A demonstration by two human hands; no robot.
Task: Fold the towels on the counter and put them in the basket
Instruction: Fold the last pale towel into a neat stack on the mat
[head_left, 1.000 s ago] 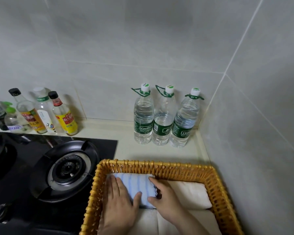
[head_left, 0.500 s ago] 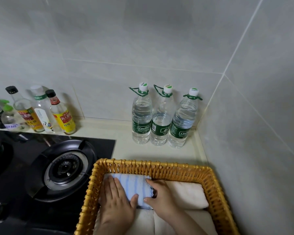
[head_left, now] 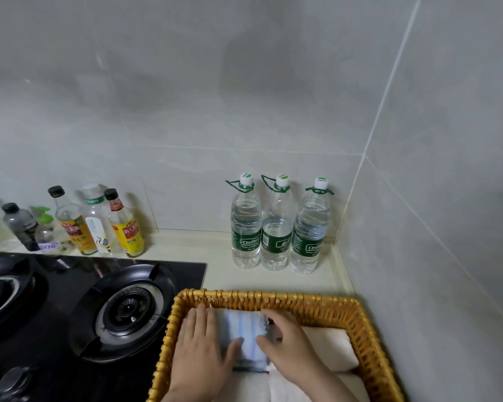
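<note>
A woven yellow basket point(head_left: 369, 329) stands on the counter at the bottom right. Inside it lies a folded blue-and-white striped towel point(head_left: 246, 333) on top of folded cream towels point(head_left: 331, 352). My left hand point(head_left: 201, 352) lies flat on the striped towel's left side, fingers straight, thumb on the cloth. My right hand point(head_left: 285, 340) rests on the towel's right edge with its fingers bent over that edge. The lower part of the basket runs out of the frame.
A black gas hob point(head_left: 122, 311) sits directly left of the basket. Three water bottles point(head_left: 276, 227) stand against the back wall behind it. Several sauce bottles point(head_left: 99, 224) line the wall at the left. A tiled wall closes the right side.
Both hands stay on the striped towel in the basket and shifted slightly toward its far wall. The camera tilted a little, so the scene sits lower in view.
</note>
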